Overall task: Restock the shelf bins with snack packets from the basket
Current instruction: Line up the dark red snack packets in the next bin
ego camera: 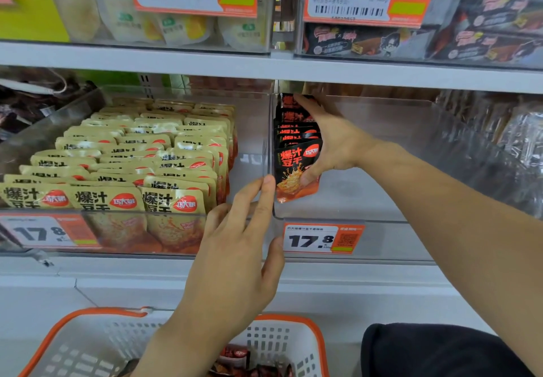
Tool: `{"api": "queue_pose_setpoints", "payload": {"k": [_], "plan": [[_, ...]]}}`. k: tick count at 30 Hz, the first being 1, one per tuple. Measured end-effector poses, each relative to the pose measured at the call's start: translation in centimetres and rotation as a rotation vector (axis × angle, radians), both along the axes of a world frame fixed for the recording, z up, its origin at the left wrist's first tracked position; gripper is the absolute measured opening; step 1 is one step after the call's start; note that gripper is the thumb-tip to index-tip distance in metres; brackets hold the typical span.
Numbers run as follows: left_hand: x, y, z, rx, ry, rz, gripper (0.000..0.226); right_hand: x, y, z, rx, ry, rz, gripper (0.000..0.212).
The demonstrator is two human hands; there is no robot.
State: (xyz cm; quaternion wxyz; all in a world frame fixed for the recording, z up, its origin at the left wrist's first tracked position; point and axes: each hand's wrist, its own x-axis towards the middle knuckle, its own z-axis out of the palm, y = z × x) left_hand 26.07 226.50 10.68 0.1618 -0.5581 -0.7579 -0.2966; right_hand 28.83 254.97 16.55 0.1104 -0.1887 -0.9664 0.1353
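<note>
A row of black-and-orange snack packets (289, 162) stands upright against the left wall of the clear right bin (396, 220). My right hand (338, 144) grips this row, with fingers behind the rearmost packet and the thumb on the front one. My left hand (235, 259) rests with straight fingers on the bin's front left corner, its thumb on the bin's front. Below lies the white basket with an orange rim (293, 344), holding more dark packets (235, 357).
The left bin (252, 129) is packed with rows of yellow snack packets (132, 153). Price tags (320, 238) hang on the bin fronts. The upper shelf (264, 65) carries other stocked bins. A bin with clear-wrapped goods (514, 135) stands to the right. A dark sleeve or knee (426, 350) shows at bottom right.
</note>
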Motion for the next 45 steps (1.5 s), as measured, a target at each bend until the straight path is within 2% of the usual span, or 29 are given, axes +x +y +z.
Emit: {"api": "queue_pose_setpoints", "payload": {"k": [4, 10, 14, 18, 25, 29, 33, 38, 40, 42, 45], "plan": [[0.1, 0.0, -0.2, 0.004, -0.002, 0.008, 0.069, 0.3, -0.7, -0.3, 0.026, 0.022, 0.003, 0.161], [0.1, 0.1, -0.1, 0.016, 0.010, 0.017, 0.069, 1.8, -1.6, -1.2, 0.081, 0.050, -0.010, 0.144], [0.2, 0.1, -0.1, 0.015, 0.013, 0.017, 0.068, 2.2, -1.9, -1.2, 0.227, 0.051, -0.008, 0.138], [0.1, -0.1, -0.2, 0.005, 0.010, 0.014, 0.069, 2.4, -2.5, -1.0, 0.253, 0.061, -0.048, 0.143], [0.1, 0.0, -0.3, 0.013, 0.020, 0.023, 0.069, 2.3, -2.4, -0.7, 0.135, 0.065, -0.027, 0.142], [0.1, 0.0, -0.4, 0.018, 0.016, 0.021, 0.069, 2.0, -2.1, -0.7, 0.132, -0.059, 0.075, 0.138], [0.1, 0.0, -0.4, 0.027, 0.001, 0.012, 0.069, 2.5, -2.1, 0.0, 0.119, -0.148, 0.084, 0.133], [0.1, 0.0, -0.5, 0.016, -0.010, 0.010, 0.069, 2.6, -2.6, -0.1, 0.110, -0.041, 0.086, 0.121], [0.1, 0.0, -0.5, 0.016, -0.015, 0.009, 0.069, 2.3, -2.5, -0.2, 0.111, -0.058, 0.077, 0.119], [0.2, 0.0, -0.4, 0.019, -0.016, 0.008, 0.069, 1.9, -2.7, -0.2, 0.079, -0.096, 0.044, 0.123], [0.2, 0.0, -0.4, 0.023, -0.016, 0.006, 0.069, 1.5, -3.2, -0.2, -0.081, -0.070, -0.037, 0.142]]}}
